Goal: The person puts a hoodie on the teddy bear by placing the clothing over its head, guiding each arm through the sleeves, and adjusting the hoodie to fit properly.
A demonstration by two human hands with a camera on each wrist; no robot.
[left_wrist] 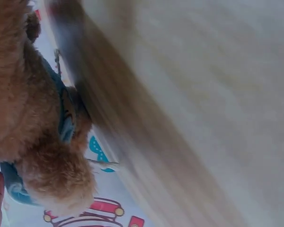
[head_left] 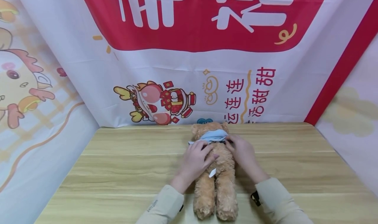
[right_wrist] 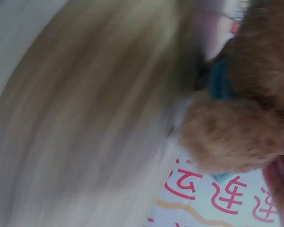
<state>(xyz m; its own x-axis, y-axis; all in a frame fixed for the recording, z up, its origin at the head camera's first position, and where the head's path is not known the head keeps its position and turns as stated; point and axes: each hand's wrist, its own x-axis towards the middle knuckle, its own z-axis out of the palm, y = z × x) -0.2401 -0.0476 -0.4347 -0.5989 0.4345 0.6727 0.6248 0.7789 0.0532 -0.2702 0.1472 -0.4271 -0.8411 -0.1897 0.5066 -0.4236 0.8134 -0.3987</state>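
A brown plush teddy bear lies on the table, head toward the far edge and legs toward me. A white tag shows above its legs. Light blue cloth is bunched across its neck. My left hand rests on the bear's left side in the head view, fingers at the cloth's lower edge, thumb apart on the fur. On the other side, my right hand pinches the cloth's end. In the left wrist view a thin pale strip sticks out beside the bear's arm.
The wood-grain table meets a printed cloth backdrop right behind the bear's head. More printed sheets hang at the left and right sides. A dark band shows at the right sleeve's cuff.
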